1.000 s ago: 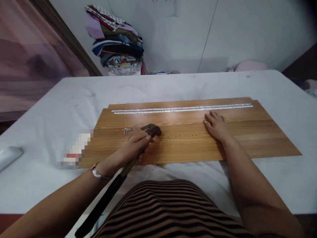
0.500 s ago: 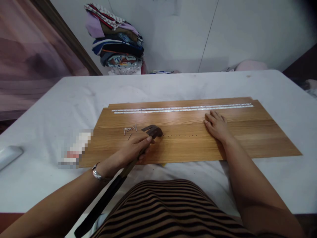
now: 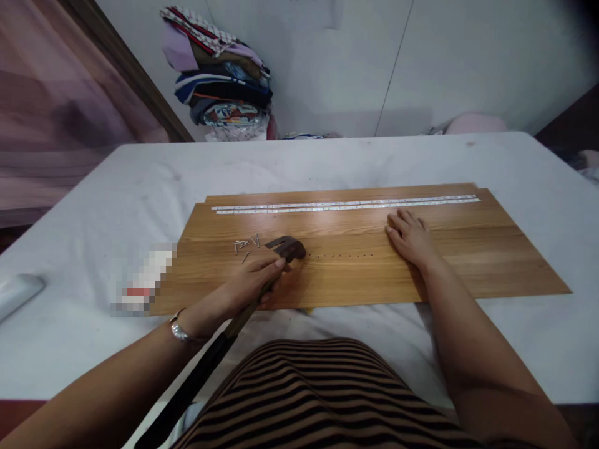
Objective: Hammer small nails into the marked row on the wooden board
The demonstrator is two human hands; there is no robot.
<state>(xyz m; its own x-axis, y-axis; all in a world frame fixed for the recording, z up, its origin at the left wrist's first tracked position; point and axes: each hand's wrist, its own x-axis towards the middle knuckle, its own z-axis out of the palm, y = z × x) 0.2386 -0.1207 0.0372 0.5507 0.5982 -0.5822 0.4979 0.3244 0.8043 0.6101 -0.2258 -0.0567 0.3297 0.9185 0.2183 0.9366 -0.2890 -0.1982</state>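
Note:
My left hand [image 3: 253, 280] is wrapped round a claw hammer [image 3: 294, 247] close to its head, with the long dark handle trailing back toward my body. The hammer's head is at the left end of a row of small dark dots [image 3: 340, 255] on a wooden board [image 3: 486, 249]. Several loose nails [image 3: 242, 243] lie on the board just beyond my left hand. Over on the right, my right hand [image 3: 409, 237] rests flat on the board, fingers stretched out and holding nothing. Two white marked strips [image 3: 346, 205] run along the board's far side.
The board lies on a table with a white cloth [image 3: 327, 162]. A blurred-out item [image 3: 150, 274] sits at the board's left edge, and a pale rounded object [image 3: 21, 293] is farther left. Folded clothes [image 3: 224, 81] are stacked behind the table; a pink curtain [image 3: 70, 112] hangs at left.
My left hand and the hammer have shifted very slightly to the left. My right hand stays in place on the board.

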